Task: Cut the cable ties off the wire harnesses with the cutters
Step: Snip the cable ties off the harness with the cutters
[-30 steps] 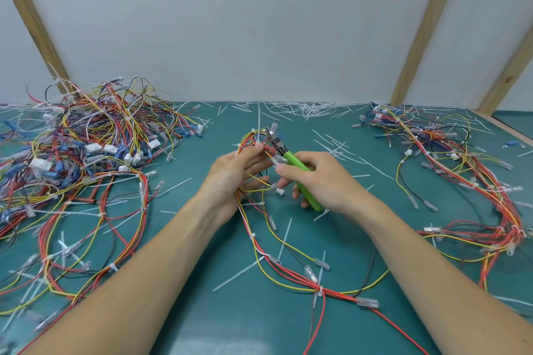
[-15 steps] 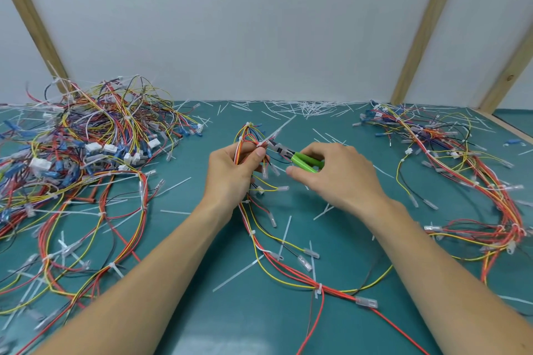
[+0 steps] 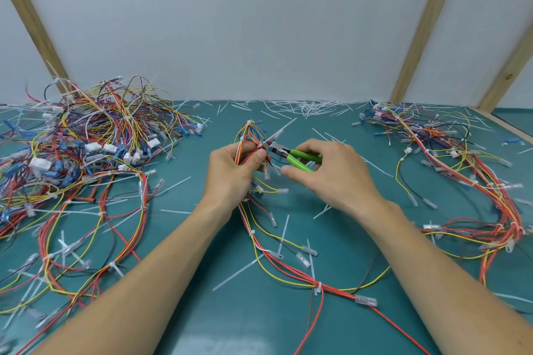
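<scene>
A red, yellow and black wire harness (image 3: 284,274) trails across the middle of the green table toward me. My left hand (image 3: 235,170) grips its upper bundle, thumb on top. A white cable tie (image 3: 275,135) sticks up from that bundle beside my thumb. My right hand (image 3: 328,173) holds the green-handled cutters (image 3: 291,156), which point left. Their jaws are at the foot of the tie, right by my left thumb. More white ties ring the harness lower down.
A big tangle of harnesses (image 3: 86,147) with white and blue connectors fills the left of the table (image 3: 202,311). Another harness pile (image 3: 450,158) lies at the right. Cut white tie pieces (image 3: 311,108) litter the surface, thickest along the back wall.
My left hand has lifted the bundle and turned it upright. The cutters have swung from pointing away from me to pointing left, jaws now at the tie by my thumb.
</scene>
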### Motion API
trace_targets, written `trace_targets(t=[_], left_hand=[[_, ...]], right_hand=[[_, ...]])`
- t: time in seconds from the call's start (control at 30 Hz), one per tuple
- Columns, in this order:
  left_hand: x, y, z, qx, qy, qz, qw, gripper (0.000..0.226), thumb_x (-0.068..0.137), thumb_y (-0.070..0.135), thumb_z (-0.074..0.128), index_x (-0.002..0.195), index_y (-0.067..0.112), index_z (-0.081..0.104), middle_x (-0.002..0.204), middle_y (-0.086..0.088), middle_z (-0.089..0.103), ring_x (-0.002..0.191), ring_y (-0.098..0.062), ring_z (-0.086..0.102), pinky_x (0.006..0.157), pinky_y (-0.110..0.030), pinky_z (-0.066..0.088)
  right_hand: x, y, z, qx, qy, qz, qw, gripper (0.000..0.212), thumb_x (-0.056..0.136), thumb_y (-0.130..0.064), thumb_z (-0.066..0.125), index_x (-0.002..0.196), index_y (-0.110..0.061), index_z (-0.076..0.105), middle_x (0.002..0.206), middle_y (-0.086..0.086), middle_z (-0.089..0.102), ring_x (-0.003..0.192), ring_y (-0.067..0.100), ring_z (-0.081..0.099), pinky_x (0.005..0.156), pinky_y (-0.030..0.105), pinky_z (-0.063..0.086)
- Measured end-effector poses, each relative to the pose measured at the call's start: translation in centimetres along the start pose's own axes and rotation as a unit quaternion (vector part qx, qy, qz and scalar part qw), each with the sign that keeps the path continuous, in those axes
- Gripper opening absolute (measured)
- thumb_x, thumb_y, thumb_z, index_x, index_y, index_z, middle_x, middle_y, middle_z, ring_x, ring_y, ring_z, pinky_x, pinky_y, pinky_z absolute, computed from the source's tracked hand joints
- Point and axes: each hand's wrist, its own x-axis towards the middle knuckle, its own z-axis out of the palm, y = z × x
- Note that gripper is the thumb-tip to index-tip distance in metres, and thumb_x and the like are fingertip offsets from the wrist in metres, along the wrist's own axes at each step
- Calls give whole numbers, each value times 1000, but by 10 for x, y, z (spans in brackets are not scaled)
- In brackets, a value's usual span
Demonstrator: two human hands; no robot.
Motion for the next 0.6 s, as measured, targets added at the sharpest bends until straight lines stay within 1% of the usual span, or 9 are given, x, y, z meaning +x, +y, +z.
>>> trace_targets(t=[0.17, 0.27, 0.33, 0.47, 0.6], left_hand=[[0, 0, 0, 9, -2, -3, 1000, 9, 95, 12, 68, 89, 15, 73, 70, 9, 74, 65, -7, 70, 51, -15, 46], [0, 1, 0, 15, -2, -1, 1000, 9, 95, 11, 67, 89, 14, 74, 70, 10, 73, 64, -6, 69, 51, -15, 47], [-1, 1, 0, 18, -3, 2, 1000, 12, 95, 10, 67, 86, 16, 73, 68, 11, 73, 63, -4, 68, 52, -14, 46], [-1, 2, 1, 27, -4, 6, 1000, 18, 95, 9, 67, 81, 20, 72, 66, 12, 72, 62, -4, 67, 53, -13, 47], [-1, 2, 1, 39, -4, 10, 999, 20, 94, 8, 67, 78, 20, 72, 66, 10, 72, 62, -5, 68, 56, -14, 47]], right_hand=[[0, -2, -1, 26, 11, 19, 999, 39, 77, -72, 70, 91, -36, 75, 75, -15, 70, 79, 13, 64, 70, 33, 51], [-1, -2, -1, 15, 1, 22, 1000, 40, 78, -73, 68, 92, -37, 76, 77, -15, 71, 81, 13, 64, 70, 32, 51], [-2, -3, 0, 3, -9, 22, 1000, 40, 77, -75, 67, 93, -39, 77, 79, -15, 71, 83, 13, 64, 70, 31, 51], [-3, -4, 0, 4, -24, 26, 999, 39, 77, -76, 67, 92, -41, 77, 75, -14, 71, 80, 11, 64, 70, 31, 52], [-3, -4, 0, 28, -44, 31, 998, 40, 76, -77, 65, 90, -41, 78, 72, -9, 71, 77, 12, 63, 72, 35, 55]])
